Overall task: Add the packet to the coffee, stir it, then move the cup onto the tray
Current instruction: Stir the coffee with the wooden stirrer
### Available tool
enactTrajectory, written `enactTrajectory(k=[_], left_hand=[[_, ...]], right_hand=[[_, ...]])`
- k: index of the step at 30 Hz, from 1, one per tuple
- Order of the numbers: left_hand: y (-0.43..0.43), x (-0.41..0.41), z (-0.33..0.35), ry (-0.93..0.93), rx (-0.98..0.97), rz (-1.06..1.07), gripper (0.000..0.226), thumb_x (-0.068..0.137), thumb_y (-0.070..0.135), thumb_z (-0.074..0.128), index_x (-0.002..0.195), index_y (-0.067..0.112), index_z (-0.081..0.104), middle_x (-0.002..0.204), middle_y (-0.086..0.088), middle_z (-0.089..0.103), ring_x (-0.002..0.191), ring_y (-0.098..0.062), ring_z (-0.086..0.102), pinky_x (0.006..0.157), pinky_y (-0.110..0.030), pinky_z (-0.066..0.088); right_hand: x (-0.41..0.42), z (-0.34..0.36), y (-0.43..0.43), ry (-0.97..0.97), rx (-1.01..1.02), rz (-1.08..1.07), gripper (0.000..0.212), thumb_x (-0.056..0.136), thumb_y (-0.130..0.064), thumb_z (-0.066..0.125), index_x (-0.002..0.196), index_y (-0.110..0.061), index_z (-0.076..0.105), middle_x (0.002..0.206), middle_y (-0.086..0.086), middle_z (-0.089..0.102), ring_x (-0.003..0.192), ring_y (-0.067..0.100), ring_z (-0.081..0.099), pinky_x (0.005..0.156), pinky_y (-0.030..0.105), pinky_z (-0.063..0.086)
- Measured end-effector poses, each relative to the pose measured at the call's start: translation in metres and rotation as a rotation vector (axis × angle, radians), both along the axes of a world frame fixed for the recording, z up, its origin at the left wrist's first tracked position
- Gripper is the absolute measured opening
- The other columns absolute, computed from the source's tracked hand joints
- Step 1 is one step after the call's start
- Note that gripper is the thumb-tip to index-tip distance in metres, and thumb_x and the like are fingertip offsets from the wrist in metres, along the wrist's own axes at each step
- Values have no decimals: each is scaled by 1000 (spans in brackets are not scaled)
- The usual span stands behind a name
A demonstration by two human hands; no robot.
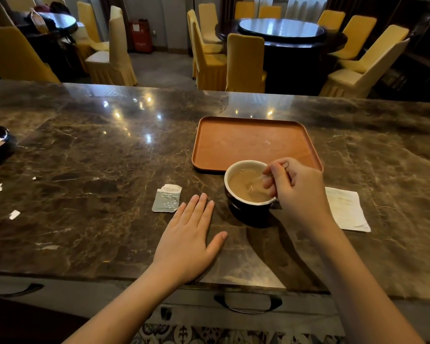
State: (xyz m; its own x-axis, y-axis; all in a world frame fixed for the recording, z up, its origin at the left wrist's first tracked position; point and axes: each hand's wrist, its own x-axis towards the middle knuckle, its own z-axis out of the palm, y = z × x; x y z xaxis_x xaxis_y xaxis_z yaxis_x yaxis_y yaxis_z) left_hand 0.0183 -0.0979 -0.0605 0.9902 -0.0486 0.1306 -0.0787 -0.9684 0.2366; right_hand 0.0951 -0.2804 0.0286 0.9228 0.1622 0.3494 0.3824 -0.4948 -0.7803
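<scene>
Cup (pixel 248 192): a dark cup with a pale inside, standing on the brown marble counter (pixel 90 157); it holds light milky coffee, and everything below is placed from it.
Tray (pixel 253 142): orange, square with rounded corners, just behind the cup; the cup's far rim overlaps the tray's near edge from where I stand, but the cup sits on the counter, not on the tray.
Right hand (pixel 296 187): over the cup's right side, fingers pinched shut on a thin stirrer (pixel 255 182) that slants down into the coffee; the stirrer is blurred.
Left hand (pixel 189 234): flat on the counter, left of the cup and nearer the counter's front edge, palm down, fingers spread, gripping nothing.
Packet (pixel 166 198): grey-green, torn open at the top, lying flat left of the cup, just beyond the left fingertips.
Napkin (pixel 346 209): white, flat on the counter right of the cup, partly behind the right wrist.
Paper scraps (pixel 14 214): small white bits far left of the cup.
</scene>
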Motion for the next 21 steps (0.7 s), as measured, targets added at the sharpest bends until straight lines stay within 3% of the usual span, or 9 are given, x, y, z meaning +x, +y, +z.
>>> enactTrajectory(k=[8,15,21], left_hand=[[0,0,-1,-11,0,3,73,80,67,0,141,27,-6,149,8,-13,138,-6,-16,108,-26,-16],[0,1,-1,-10,-1,-1,74,80,67,0,141,27,-5,149,8,-14,138,-7,-16,109,-26,-15],[0,1,-1,-9,-3,-3,75,80,67,-1,142,26,-4,149,8,-13,138,-6,-16,109,-26,-15]], right_hand=[[-5,1,-19,13,8,-43,20,92,-17,47,79,-20,63,65,-6,64,61,2,60,54,7,47],[-3,-4,-6,-50,-15,-72,19,93,-18,47,83,-15,63,67,-4,65,61,6,61,59,18,51],[-11,-3,-13,-11,7,8,18,92,-19,48,81,-19,63,66,-7,64,64,3,61,56,8,48]])
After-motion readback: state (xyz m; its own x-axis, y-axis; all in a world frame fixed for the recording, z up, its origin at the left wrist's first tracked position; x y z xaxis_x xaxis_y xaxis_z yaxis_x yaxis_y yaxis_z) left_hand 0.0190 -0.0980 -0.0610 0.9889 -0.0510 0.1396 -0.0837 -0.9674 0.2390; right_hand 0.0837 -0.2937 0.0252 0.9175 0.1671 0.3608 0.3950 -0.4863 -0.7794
